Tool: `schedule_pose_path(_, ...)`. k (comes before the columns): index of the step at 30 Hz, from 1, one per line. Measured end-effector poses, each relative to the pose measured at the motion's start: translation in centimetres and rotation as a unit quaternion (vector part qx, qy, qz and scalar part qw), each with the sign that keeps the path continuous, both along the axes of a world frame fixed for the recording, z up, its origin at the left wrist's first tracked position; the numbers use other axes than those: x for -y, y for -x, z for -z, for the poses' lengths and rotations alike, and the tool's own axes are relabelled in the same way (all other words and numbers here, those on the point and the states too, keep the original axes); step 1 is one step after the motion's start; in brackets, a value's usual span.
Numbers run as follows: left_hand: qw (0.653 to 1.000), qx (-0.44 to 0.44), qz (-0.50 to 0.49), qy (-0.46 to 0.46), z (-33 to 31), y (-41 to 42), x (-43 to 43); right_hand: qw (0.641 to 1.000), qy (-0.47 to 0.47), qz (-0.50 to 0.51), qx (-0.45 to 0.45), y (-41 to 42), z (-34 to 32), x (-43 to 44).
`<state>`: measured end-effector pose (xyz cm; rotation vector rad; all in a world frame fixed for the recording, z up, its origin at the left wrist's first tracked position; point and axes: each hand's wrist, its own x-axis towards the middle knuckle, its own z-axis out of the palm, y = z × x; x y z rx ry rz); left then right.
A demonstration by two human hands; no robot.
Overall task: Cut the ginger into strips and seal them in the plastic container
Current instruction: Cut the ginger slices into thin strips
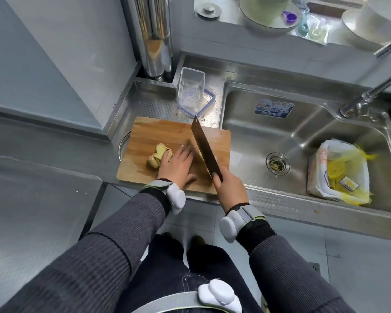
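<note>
Wooden board [145, 136]: left grip [177, 164] flat on knobbly ginger [160, 152], right grip [229, 188] round cleaver [204, 145].

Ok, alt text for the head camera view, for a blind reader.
A person's right hand holds a cleaver beside the left hand, which presses ginger on a wooden cutting board. An open plastic container waits behind the board, beside a steel sink.

The cutting board's [154, 129] far left lies bare. The cleaver [204, 146] slants across its right half; the plastic container [190, 89] stands just beyond its far edge.
</note>
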<state>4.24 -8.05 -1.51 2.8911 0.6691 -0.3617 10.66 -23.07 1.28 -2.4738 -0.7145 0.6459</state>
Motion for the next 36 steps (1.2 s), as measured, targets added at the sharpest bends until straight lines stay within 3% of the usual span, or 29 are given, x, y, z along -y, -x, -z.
schedule_pose_path(13, 0.971, 0.111, -0.211, 0.009, 0.2, 1.6, -3.3, 0.997, 0.071, -0.018, 0.026, -1.1, -0.3, -2.9)
schedule_pose_path(26, 0.969, 0.177, -0.173, -0.013, -0.3, 3.5, -4.5, 0.999, -0.027, 0.020, 0.019, -0.5, 0.6, -2.4)
schedule_pose_path(32, 0.993, 0.053, -0.087, -0.056, -1.5, 3.9, -4.2, 0.998, -0.040, 0.046, -0.009, -1.1, 0.5, -2.7)
schedule_pose_path(36, 0.994, 0.061, -0.067, -0.061, -2.1, 3.8, -4.3, 0.997, -0.044, 0.056, -0.018, -1.3, 0.0, -2.6)
